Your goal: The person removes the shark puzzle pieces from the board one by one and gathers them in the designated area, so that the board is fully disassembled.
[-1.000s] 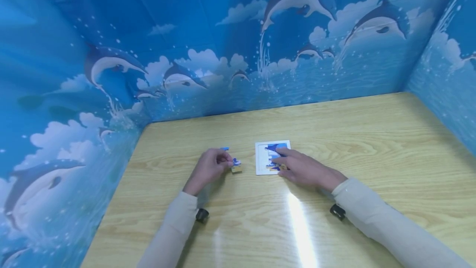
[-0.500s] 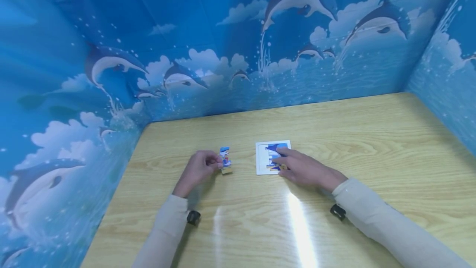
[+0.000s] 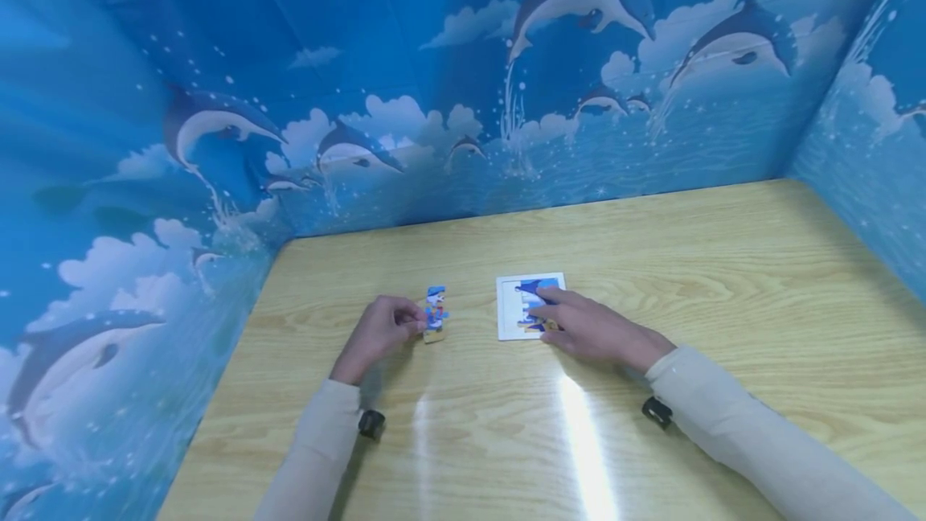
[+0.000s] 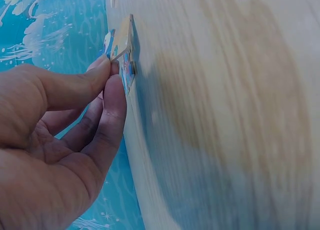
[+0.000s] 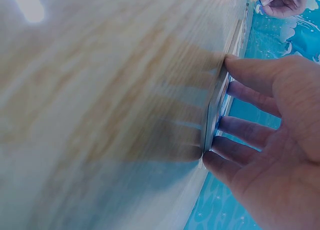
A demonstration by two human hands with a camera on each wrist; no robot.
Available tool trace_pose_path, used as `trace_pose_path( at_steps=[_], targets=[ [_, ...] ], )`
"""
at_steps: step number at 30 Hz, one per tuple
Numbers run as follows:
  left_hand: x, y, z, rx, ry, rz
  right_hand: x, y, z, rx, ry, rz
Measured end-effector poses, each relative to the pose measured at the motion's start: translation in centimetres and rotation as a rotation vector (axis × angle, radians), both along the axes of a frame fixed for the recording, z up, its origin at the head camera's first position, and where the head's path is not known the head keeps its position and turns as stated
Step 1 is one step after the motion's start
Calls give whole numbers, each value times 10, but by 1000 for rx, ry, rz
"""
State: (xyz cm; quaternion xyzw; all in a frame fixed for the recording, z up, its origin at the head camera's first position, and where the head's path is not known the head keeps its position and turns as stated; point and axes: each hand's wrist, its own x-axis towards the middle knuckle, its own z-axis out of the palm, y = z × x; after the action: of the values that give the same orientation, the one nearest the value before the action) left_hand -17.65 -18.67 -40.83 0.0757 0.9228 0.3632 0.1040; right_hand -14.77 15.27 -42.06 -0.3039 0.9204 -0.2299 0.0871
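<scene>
My left hand (image 3: 383, 320) sits farther left of the puzzle frame (image 3: 508, 308) than a second ago, thumb and fingertips pinching a puzzle piece (image 3: 436, 317). Just beyond that pinch lies a blue-topped piece (image 3: 436, 293). Rightward, my right hand (image 3: 589, 324) rests on the frame, fingers loosely spread.

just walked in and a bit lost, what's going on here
A person is working on a small picture puzzle at a wooden table. The left hand pinches at least one colourful piece, held apart from the white frame, on its left. The right hand lies over the frame's right side, partly hiding the pieces already in it. A pale strip along the frame's left side has no piece in it.
</scene>
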Motion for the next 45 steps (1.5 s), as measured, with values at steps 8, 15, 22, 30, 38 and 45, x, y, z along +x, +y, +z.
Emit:
trace_pose_path(
  at_steps=[8, 15, 22, 30, 38, 45],
  targets=[
    [1, -3, -1, -32, -13, 7, 0, 0, 0, 2, 5, 1],
    [2, -2, -3, -59, -2, 10, 0, -1, 0, 2, 4, 2],
    [0, -3, -7, -84, 36, -12, 0, -1, 0, 1, -5, -2],
    [1, 0, -5, -107, 48, -8, 0, -1, 1, -5, -5, -4],
    [2, 2, -5, -127, 28, 20, 1, -1, 1, 1, -10, -1],
    [2, 6, -3, -118, 41, 20, 5, -2, 2, 0, -31, -2]
  ],
)
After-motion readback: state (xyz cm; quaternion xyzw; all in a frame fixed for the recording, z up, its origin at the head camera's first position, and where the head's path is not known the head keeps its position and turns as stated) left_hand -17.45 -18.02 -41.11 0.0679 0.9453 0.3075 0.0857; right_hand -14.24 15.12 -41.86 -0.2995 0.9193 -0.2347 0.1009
